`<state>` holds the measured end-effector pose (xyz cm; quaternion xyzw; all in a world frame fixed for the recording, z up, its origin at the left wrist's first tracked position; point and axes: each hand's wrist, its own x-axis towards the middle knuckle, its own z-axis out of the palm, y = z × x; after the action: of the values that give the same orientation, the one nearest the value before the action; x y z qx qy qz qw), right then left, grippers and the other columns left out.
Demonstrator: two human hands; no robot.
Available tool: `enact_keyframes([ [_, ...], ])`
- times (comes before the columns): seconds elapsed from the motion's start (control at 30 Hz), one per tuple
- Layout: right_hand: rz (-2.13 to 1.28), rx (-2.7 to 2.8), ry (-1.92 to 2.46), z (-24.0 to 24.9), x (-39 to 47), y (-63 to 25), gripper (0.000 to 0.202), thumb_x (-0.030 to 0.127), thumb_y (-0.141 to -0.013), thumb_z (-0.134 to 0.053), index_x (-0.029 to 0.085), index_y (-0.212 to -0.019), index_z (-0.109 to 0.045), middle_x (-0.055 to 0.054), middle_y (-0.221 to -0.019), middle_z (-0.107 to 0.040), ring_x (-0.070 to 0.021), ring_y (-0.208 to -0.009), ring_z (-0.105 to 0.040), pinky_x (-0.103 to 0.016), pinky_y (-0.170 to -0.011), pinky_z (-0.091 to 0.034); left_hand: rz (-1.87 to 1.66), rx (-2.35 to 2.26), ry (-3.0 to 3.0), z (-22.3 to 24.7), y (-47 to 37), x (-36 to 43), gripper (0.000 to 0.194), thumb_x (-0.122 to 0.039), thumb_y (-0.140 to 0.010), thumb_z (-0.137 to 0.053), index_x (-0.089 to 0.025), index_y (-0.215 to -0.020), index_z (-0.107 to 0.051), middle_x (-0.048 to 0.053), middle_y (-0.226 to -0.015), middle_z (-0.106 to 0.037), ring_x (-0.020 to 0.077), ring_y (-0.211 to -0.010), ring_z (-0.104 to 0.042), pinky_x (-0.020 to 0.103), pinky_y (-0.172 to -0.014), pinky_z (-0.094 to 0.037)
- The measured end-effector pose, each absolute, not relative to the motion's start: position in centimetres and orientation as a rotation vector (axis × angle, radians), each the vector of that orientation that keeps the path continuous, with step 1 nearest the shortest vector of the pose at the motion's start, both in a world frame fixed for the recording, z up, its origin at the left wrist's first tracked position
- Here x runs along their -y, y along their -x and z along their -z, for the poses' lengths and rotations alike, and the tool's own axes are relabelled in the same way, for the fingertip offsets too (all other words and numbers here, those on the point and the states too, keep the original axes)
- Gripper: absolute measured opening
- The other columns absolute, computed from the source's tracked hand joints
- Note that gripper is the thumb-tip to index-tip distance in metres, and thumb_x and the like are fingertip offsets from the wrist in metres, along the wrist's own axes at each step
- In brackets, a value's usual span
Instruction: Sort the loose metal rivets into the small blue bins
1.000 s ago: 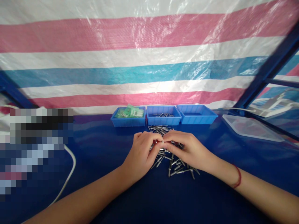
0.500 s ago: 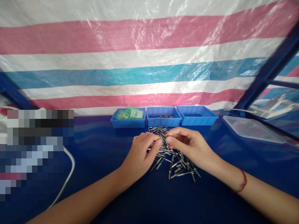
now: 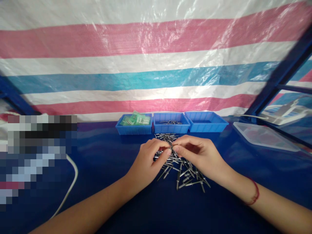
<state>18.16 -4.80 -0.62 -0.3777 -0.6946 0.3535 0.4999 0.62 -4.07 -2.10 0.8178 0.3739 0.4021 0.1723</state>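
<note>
Between left hand (image 3: 148,159) and right hand (image 3: 204,156): anything pinched, too small for me to tell | under both: rivet pile (image 3: 173,159), partly covered | left of them: pixelated patch (image 3: 41,136), unreadable

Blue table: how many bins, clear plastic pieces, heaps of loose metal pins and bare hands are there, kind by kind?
Blue bins: 3
Clear plastic piece: 1
Heap of metal pins, single pins too overlapped to count: 1
Left hand and right hand: 2
Total: 7
</note>
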Motion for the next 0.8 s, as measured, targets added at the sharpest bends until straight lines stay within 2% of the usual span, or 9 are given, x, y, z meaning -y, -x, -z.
enact_keyframes([
  [0.23, -0.637, 1.852, 0.961, 1.1, 4.6, -18.4, 0.013, 0.028, -0.082, -0.059, 0.019, -0.084, -0.069, -0.005, -0.081, -0.068, -0.0154, -0.072, -0.062, -0.028, -0.063, -0.050, -1.258, -1.134, -2.258, 2.2, -0.5, 4.4, 0.005, -0.021, -0.086, -0.052, -0.019, -0.089, -0.056, 0.001, -0.083, -0.063, 0.0150, -0.079, -0.059, 0.030, -0.075, -0.044],
  [0.37, -0.658, 1.988, 0.937, 1.2, 4.4, -18.5, 0.017, 0.028, -0.085, -0.054, 0.018, -0.082, -0.067, -0.004, -0.078, -0.066, -0.0143, -0.071, -0.059, -0.028, -0.065, -0.047, -1.255, -1.147, -2.269, 2.5, -0.3, 4.5, 0.008, -0.023, -0.086, -0.052, -0.020, -0.093, -0.054, 0.002, -0.084, -0.062, 0.0156, -0.081, -0.058, 0.032, -0.076, -0.044],
  [0.53, -0.687, 1.519, 1.165, 1.2, 1.9, -20.5, 0.025, 0.038, -0.082, -0.055, 0.016, -0.075, -0.063, -0.001, -0.062, -0.058, -0.0113, -0.055, -0.052, -0.025, -0.053, -0.043, -1.248, -1.172, -2.261, 2.8, -0.4, 4.3, 0.020, -0.024, -0.088, -0.049, -0.021, -0.107, -0.050, 0.003, -0.089, -0.062, 0.0160, -0.085, -0.058, 0.033, -0.080, -0.044],
  [0.67, -0.695, 1.095, 1.301, 0.9, -0.3, -23.0, 0.024, 0.039, -0.076, -0.060, 0.016, -0.073, -0.063, -0.001, -0.061, -0.055, -0.0098, -0.048, -0.046, -0.023, -0.042, -0.036, -1.198, -1.131, -2.360, 2.6, -0.5, 4.3, 0.014, -0.022, -0.088, -0.047, -0.021, -0.101, -0.054, 0.002, -0.086, -0.062, 0.0160, -0.083, -0.058, 0.034, -0.079, -0.042],
  [0.8, -0.811, 0.934, 1.313, 0.7, -1.0, -24.2, 0.028, 0.044, -0.073, -0.062, 0.017, -0.065, -0.061, -0.001, -0.058, -0.049, -0.0090, -0.042, -0.040, -0.023, -0.035, -0.029, -1.061, -1.150, -2.509, 2.1, -0.4, 4.4, 0.012, -0.018, -0.086, -0.048, -0.020, -0.093, -0.057, 0.003, -0.090, -0.064, 0.0176, -0.088, -0.057, 0.036, -0.080, -0.039],
])
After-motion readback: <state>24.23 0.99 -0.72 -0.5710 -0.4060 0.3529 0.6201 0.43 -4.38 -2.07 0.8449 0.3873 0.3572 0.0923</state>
